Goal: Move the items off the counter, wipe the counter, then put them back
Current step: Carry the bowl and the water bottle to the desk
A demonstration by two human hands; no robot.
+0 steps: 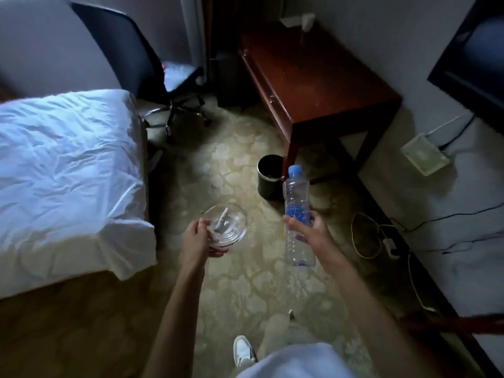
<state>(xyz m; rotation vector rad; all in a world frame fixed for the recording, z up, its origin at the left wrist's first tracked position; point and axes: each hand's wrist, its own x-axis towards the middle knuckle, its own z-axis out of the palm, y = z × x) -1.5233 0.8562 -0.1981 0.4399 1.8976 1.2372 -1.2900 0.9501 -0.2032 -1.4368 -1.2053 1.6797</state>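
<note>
Center frame, above the carpet: right hand [308, 230] grips a clear water bottle [297, 214] mid-body, blue cap up; left hand [196, 238] pinches the rim of a glass ashtray [227, 226]. Wooden desk [321, 77] upper right, black bin [270, 177] at its leg, bed [62, 170] left.

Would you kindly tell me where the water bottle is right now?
In the head view, right of centre, the right hand holds the water bottle upright above the carpet, near the black bin.

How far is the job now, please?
Done or not: the wooden desk looks mostly bare; wiping cannot be judged. In hand: left hand holds a glass ashtray, right hand a water bottle. Left: set both down somewhere.
</note>
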